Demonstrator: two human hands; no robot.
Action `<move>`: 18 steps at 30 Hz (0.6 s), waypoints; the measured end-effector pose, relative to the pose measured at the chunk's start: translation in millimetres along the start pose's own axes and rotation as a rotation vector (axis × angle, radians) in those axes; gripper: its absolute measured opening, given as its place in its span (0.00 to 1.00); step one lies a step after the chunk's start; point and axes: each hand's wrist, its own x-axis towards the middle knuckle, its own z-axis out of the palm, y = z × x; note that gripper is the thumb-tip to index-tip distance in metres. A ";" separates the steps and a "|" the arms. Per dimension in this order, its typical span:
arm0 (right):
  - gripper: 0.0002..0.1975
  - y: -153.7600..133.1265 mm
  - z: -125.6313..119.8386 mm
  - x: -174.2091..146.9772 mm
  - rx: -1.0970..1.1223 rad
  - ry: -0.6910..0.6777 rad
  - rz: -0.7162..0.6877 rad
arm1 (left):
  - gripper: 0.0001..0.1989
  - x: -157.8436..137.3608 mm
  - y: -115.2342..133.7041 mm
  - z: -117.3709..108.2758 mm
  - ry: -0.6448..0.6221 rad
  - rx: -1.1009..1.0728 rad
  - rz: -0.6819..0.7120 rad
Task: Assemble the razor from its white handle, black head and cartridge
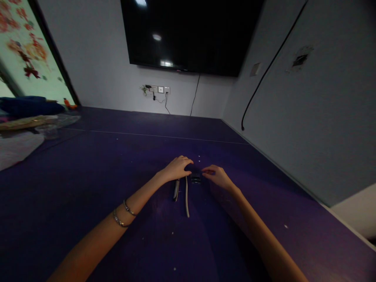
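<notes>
Left hand [176, 168]: thumb and fingers spread, gripping nothing visible. Right hand [217, 176]: fingertips nearly meeting; from here I cannot tell any hold. Small black rectangular object [195, 179]: between both hands. Slender off-white strip [187, 199], narrow grey-black implement [176, 191]: nearside of left hand.

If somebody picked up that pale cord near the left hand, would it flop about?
Probably only a little: the pale cord lies in one gentle curve, suggesting some stiffness. Being so thin, it is likely light. That slight bend might also keep it from rolling far if pushed.
</notes>
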 end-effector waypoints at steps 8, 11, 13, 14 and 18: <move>0.14 -8.6 16.7 -1.5 0.023 -0.050 -0.028 | 0.18 -14.5 -17.3 -20.7 0.026 -0.010 -0.035; 0.16 -7.8 20.7 -1.1 0.025 -0.054 -0.036 | 0.17 -17.9 -20.7 -24.7 0.019 -0.010 -0.060; 0.17 -6.3 21.9 -0.5 0.020 -0.059 -0.027 | 0.17 -19.0 -22.9 -26.3 0.012 -0.013 -0.071; 0.17 -5.3 22.4 -0.2 0.015 -0.064 -0.021 | 0.17 -19.4 -24.0 -26.7 0.010 -0.015 -0.076; 0.17 -2.1 23.7 0.8 -0.009 -0.083 0.011 | 0.16 -20.3 -27.7 -26.8 0.003 -0.018 -0.093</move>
